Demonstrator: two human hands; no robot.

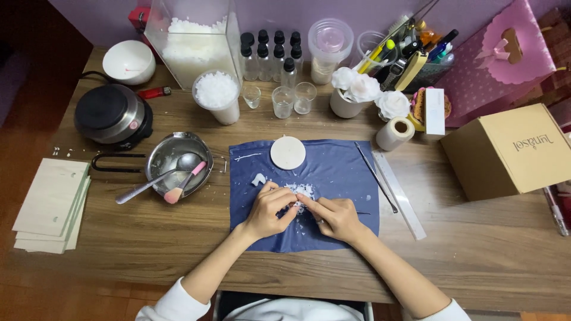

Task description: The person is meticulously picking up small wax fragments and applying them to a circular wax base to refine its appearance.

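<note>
both our left hand (pixel 269 209) and right hand (pixel 333 215) pinch one small white waxy piece (pixel 298 205) over crumbly flakes (pixel 300 190) on the blue cloth (pixel 345 172); a smooth round disc (pixel 288 153) lies at twelve o'clock on the grained wooden table (pixel 476 238).

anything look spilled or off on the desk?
White flakes lie scattered loose on the blue cloth around both hands, left hand and right hand, and a few specks sit on the wood beside the steel pan. Nothing looks tipped or broken.

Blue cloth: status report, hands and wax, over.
Left hand and right hand pinch a white wax piece. Wax crumbs on blue cloth. Nothing obstructing.
</note>
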